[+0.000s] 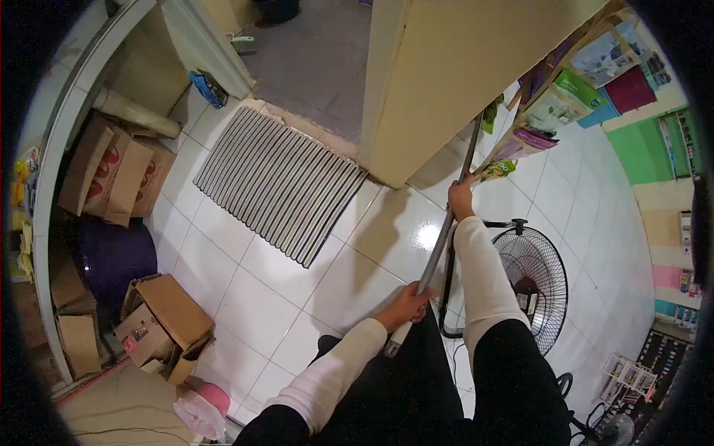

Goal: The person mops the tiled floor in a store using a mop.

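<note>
Grey pole [436, 253] first, since it's in both hands: it slants across the middle of the view, pale-capped bottom end over dark clothing, far end up by the hanging packets, where I can't make out the tip.

Far left, an open cardboard box [111, 175] sits above a dark purple tub [115, 260], with a heap of opened cartons [175, 312] lower down. Something round and pink [213, 399] is near the bottom, next to a crumpled pale bag [197, 416]. Blue packet [210, 89] stands by the door frame.

Floor is glossy white tile [256, 286] with a bright glare spot near the pole. A striped mat [279, 186] lies askew just outside a doorway, and the floor through there [312, 74] is plain grey.

Left hand [405, 305] is wrapped round the pole near its bottom end; right hand [461, 197] is curled round it further up, near the corner of a cream wall [461, 74].

Right of that: packets [573, 97] hanging in a bunch, a black fan [539, 260] beside the right sleeve, then a green panel [643, 156] and a white wire rack [628, 377] at the edge.
</note>
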The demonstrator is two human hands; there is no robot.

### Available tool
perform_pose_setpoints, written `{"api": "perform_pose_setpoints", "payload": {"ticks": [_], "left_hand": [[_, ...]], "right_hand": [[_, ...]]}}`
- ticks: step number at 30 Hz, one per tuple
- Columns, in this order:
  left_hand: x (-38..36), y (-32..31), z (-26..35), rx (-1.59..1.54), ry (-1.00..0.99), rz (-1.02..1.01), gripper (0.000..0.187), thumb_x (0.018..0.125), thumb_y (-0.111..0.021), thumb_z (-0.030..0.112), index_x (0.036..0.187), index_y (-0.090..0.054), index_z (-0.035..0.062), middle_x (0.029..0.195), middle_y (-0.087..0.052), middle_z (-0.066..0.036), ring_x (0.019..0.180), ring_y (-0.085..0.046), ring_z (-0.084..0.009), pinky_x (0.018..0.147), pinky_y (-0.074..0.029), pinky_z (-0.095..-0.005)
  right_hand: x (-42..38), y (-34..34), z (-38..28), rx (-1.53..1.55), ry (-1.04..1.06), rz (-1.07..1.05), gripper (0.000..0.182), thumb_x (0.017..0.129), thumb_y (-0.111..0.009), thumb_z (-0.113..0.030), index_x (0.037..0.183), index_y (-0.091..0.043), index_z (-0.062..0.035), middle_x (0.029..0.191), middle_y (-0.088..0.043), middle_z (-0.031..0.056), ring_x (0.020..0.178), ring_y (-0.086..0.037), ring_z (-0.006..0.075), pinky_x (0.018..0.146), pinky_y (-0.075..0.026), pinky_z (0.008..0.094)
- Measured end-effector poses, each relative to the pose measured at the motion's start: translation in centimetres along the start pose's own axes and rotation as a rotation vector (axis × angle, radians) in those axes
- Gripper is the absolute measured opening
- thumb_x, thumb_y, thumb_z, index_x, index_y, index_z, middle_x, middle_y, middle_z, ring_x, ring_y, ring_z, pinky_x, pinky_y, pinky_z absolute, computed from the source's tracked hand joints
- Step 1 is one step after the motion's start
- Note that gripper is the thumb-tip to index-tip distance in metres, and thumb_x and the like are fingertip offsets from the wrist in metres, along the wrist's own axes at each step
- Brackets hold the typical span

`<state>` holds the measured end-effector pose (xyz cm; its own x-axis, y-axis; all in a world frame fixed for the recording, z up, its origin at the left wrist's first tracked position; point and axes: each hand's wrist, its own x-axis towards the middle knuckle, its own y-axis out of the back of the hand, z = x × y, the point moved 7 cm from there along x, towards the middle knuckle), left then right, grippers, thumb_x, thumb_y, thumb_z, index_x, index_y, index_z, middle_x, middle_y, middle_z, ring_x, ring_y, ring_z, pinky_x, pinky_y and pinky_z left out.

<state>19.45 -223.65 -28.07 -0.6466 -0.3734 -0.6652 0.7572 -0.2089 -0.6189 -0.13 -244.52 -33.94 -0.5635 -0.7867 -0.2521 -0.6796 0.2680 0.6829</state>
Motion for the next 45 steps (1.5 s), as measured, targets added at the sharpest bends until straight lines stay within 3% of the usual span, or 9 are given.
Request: {"api": "perform_pose_setpoints", "payload": {"ticks": [7,20,24,26,28,35,37,39,45], "left_hand": [[-10.3,5.5,-7.8,0.046,0.165,0.101,0.025,0.089,-0.054,0.031,0.102,-0.044,0.0123,0.058,-0.033,0.005,0.045,-0.031,-0.0057,0.04,-0.026,-0.0231],[-45.4,3.6,-18.9,-0.042,0.438,0.405,0.021,0.089,-0.052,0.03,0.09,-0.043,0.0111,0.059,-0.039,0.002,0.046,-0.038,-0.0072,0.04,-0.028,-0.0231],[-43.1,0.7,-17.4,0.086,0.323,0.374,0.022,0.09,-0.049,0.031,0.091,-0.042,0.0108,0.059,-0.039,0.002,0.046,-0.038,-0.0077,0.04,-0.028,-0.0234],[-39.6,-0.7,-14.7,0.263,0.205,0.313,0.022,0.091,-0.048,0.032,0.091,-0.042,0.0107,0.059,-0.039,0.002,0.046,-0.037,-0.0079,0.04,-0.028,-0.0235],[-34.1,-2.0,-10.8,0.381,0.128,0.25,0.023,0.091,-0.047,0.033,0.091,-0.042,0.0106,0.059,-0.039,0.002,0.045,-0.037,-0.0081,0.04,-0.028,-0.0236],[-14.4,-2.5,-2.7,-0.015,0.187,0.161,0.023,0.092,-0.043,0.035,0.091,-0.039,0.0127,0.056,-0.034,0.002,0.041,-0.032,-0.0083,0.037,-0.027,-0.0236],[-11.4,-3.0,-0.3,-0.023,0.158,0.164,0.023,0.093,-0.043,0.035,0.09,-0.039,0.0124,0.058,-0.035,0.002,0.042,-0.033,-0.0083,0.038,-0.027,-0.0235],[-9.5,-2.9,-0.2,-0.04,0.124,0.124,0.024,0.092,-0.044,0.035,0.089,-0.039,0.0121,0.06,-0.035,0.002,0.046,-0.034,-0.0082,0.039,-0.027,-0.023],[-17.4,0.4,-7.3,-0.026,0.189,0.227,0.022,0.093,-0.044,0.034,0.086,-0.04,0.0133,0.054,-0.036,0.003,0.039,-0.031,-0.0094,0.036,-0.026,-0.0256]], "right_hand": [[-12.4,-4.0,1.9,0.196,-0.146,-0.081,0.053,0.085,-0.041,-0.008,0.132,-0.016,-0.0043,0.126,-0.039,0.0311,0.107,-0.047,0.0449,0.091,-0.038,0.0442],[-47.8,-1.2,-4.8,0.188,-0.176,-0.226,0.054,0.088,-0.039,-0.009,0.135,-0.014,-0.0022,0.111,-0.049,0.0325,0.099,-0.053,0.043,0.086,-0.04,0.043],[-45.6,1.3,-5.2,0.187,-0.346,-0.369,0.053,0.087,-0.041,-0.005,0.133,-0.017,0.0022,0.121,-0.042,0.03,0.107,-0.048,0.0423,0.092,-0.038,0.0403],[-41.8,0.6,-3.1,0.184,0.053,-0.113,0.053,0.086,-0.041,-0.006,0.134,-0.017,-0.002,0.118,-0.046,0.0303,0.103,-0.05,0.0436,0.089,-0.04,0.043],[-35.7,0.9,-2.9,0.13,-0.412,-0.364,0.055,0.086,-0.041,-0.008,0.134,-0.014,-0.0057,0.11,-0.052,0.0302,0.096,-0.054,0.0446,0.085,-0.042,0.0452],[-11.7,-0.6,-0.5,0.071,-0.192,-0.182,0.054,0.083,-0.041,-0.006,0.13,-0.016,-0.0089,0.096,-0.056,0.0323,0.079,-0.057,0.0462,0.072,-0.045,0.051],[-6.3,-1.2,0.9,0.008,0.107,-0.01,0.051,0.083,-0.039,-0.006,0.129,-0.016,-0.0118,0.065,-0.057,0.0208,0.048,-0.056,0.0336,0.044,-0.046,0.0431],[-6.8,1.4,-3.1,-0.008,-0.122,-0.134,0.052,0.083,-0.039,-0.006,0.129,-0.014,-0.0106,0.065,-0.057,0.0216,0.048,-0.056,0.0334,0.044,-0.045,0.0431],[-17.1,-2.6,-0.1,0.014,-0.025,-0.12,0.06,0.084,-0.041,-0.007,0.134,-0.008,-0.0066,0.084,-0.059,0.0295,0.075,-0.059,0.0427,0.066,-0.046,0.0478]]}}
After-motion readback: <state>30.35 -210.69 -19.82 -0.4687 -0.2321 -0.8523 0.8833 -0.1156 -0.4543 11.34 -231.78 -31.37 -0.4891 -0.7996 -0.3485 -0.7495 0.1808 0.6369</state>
